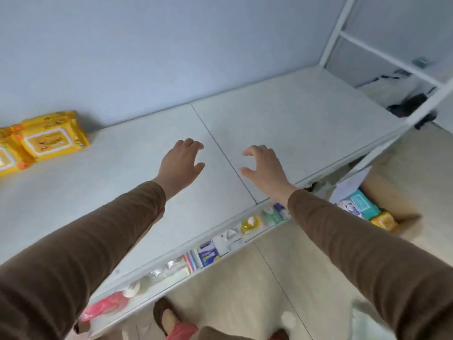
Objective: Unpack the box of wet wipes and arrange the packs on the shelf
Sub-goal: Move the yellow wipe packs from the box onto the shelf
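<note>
1. Both hands hover over the top shelf (282, 114), empty. L hand (180, 165) has fingers loosely curled w/ thumb out to its right; R hand (263, 169) has fingers and thumb spread apart in a claw shape. Neither holds or pinches anything; can't tell if fingertips touch the board.

2. Hands sit either side of the seam in the shelf board, a gap between them about one pack wide. Prob. sized for gripping or setting down a pack w/ both hands, but nothing is between them now.

3. Yellow wipes packs (52, 139) are far left of the L hand, pushed back against the wall (171, 45), stacked/overlapped w/ labels up. Likely started from the left end so the row fills rightward toward the hands.

4. Cardboard box (389, 190) is on the floor, below and right of the R hand, past the shelf's front edge. Open top, more packs inside: teal pack (362, 203), a yellow pack (383, 220), a white/purple one beside them. Box placed near the R arm, so an easy reach down.

5. Lower shelf strip, under both forearms, already has misc. small goods.

6. Judgement: early in the job; most of the shelf near both hands is bare, box not emptied.
</note>
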{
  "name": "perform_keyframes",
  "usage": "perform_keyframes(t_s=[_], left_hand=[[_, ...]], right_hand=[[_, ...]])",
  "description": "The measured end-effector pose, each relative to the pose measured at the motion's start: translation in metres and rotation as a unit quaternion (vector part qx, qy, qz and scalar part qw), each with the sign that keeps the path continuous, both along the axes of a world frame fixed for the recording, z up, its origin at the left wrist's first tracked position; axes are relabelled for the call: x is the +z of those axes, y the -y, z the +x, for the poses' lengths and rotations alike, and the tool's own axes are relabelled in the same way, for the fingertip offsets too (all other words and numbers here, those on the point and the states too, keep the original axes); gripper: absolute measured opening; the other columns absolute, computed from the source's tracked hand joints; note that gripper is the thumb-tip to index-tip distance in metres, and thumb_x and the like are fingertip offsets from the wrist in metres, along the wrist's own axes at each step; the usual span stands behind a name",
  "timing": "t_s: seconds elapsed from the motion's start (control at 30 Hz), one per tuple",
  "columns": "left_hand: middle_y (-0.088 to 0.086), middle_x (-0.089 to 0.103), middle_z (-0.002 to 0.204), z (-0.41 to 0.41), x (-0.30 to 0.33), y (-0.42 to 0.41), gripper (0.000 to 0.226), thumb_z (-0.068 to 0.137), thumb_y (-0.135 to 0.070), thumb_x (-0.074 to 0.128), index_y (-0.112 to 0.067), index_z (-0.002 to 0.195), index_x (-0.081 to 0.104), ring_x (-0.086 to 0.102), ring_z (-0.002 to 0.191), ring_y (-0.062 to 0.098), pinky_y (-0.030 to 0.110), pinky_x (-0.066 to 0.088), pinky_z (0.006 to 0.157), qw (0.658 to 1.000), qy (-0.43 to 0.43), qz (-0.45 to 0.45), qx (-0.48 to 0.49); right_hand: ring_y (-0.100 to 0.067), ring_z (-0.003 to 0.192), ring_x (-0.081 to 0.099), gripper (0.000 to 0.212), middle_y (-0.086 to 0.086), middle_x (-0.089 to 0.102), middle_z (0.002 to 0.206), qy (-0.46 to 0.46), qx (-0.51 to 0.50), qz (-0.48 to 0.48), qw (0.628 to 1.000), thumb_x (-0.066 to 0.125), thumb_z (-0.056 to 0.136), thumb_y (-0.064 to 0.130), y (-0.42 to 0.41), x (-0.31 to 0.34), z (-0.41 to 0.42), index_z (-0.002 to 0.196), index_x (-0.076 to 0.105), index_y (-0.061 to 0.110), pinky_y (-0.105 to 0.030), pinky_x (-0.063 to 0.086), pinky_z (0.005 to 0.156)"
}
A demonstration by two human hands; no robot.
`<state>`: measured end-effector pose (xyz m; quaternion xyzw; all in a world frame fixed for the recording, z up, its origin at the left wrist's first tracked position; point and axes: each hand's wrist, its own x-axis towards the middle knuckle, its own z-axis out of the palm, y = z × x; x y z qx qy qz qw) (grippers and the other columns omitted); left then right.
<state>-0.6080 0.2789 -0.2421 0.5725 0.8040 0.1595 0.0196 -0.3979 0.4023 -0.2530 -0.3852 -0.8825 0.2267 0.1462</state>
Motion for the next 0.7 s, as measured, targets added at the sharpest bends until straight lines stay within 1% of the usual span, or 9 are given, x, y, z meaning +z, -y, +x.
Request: perform_keyframes(t_s=[0.17,0.3,0.37,0.43,0.53,0.57,0.63,0.7], left_hand=[[-0.004,0.058,0.121,0.156,-0.007,-0.065,0.039,0.091,-0.032,0.063,-0.021,0.128,0.057,0.05,0.114,0.02,0.038,0.05,0.083,0.997,0.032,0.01,-0.07],[-0.005,0.059,0.119,0.253,-0.019,-0.109,0.032,0.092,-0.032,0.062,-0.025,0.123,0.06,0.053,0.111,0.018,0.035,0.049,0.084,0.99,0.061,0.013,-0.124],[-0.007,0.059,0.119,0.292,-0.027,-0.134,0.029,0.092,-0.032,0.061,-0.026,0.121,0.061,0.053,0.11,0.016,0.036,0.05,0.084,0.987,0.075,0.008,-0.143],[-0.008,0.058,0.119,0.326,-0.037,-0.161,0.029,0.092,-0.032,0.061,-0.026,0.12,0.062,0.054,0.11,0.015,0.039,0.051,0.084,0.984,0.084,-0.006,-0.157],[-0.007,0.059,0.119,0.366,-0.06,-0.203,0.03,0.091,-0.032,0.059,-0.026,0.12,0.064,0.054,0.111,0.017,0.035,0.047,0.075,0.98,0.097,-0.04,-0.167],[-0.006,0.06,0.117,0.377,-0.069,-0.217,0.029,0.091,-0.032,0.06,-0.024,0.118,0.064,0.054,0.11,0.018,0.036,0.048,0.076,0.978,0.11,-0.048,-0.169],[-0.003,0.062,0.112,0.399,-0.089,-0.247,0.024,0.09,-0.028,0.063,-0.022,0.113,0.067,0.056,0.105,0.019,0.037,0.051,0.083,0.973,0.13,-0.062,-0.178],[-0.002,0.063,0.108,0.42,-0.109,-0.277,0.021,0.089,-0.025,0.064,-0.02,0.109,0.068,0.058,0.1,0.019,0.038,0.051,0.084,0.969,0.15,-0.082,-0.179]], right_hand=[[-0.022,0.113,0.051,0.033,0.0,0.057,0.121,0.009,-0.04,0.002,0.999,0.062,0.089,0.03,-0.038,-0.006,0.165,0.12,0.056,0.022,-0.041,0.043,0.095],[-0.021,0.109,0.054,0.03,0.0,0.061,0.117,0.015,-0.077,-0.011,0.997,0.063,0.088,0.031,-0.069,-0.016,0.267,0.116,0.059,0.021,-0.04,0.046,0.092],[-0.023,0.111,0.053,0.031,-0.001,0.06,0.119,0.025,-0.1,-0.03,0.994,0.063,0.089,0.028,-0.087,-0.026,0.308,0.118,0.059,0.02,-0.043,0.046,0.093],[-0.023,0.109,0.052,0.029,-0.002,0.059,0.117,0.023,-0.119,-0.05,0.991,0.062,0.09,0.027,-0.106,-0.039,0.344,0.117,0.058,0.021,-0.042,0.047,0.093],[-0.019,0.108,0.053,0.028,0.001,0.058,0.116,0.036,-0.135,-0.078,0.987,0.062,0.092,0.026,-0.142,-0.061,0.389,0.119,0.058,0.02,-0.035,0.046,0.092],[-0.018,0.108,0.052,0.028,0.001,0.057,0.115,0.045,-0.141,-0.092,0.985,0.062,0.092,0.026,-0.156,-0.069,0.403,0.119,0.057,0.02,-0.034,0.045,0.091],[-0.019,0.107,0.053,0.028,0.0,0.058,0.115,0.057,-0.159,-0.111,0.979,0.062,0.091,0.027,-0.186,-0.086,0.428,0.117,0.058,0.019,-0.035,0.046,0.09],[-0.017,0.105,0.055,0.029,0.0,0.06,0.115,0.057,-0.185,-0.138,0.971,0.064,0.09,0.024,-0.215,-0.101,0.451,0.117,0.059,0.017,-0.033,0.046,0.089]])
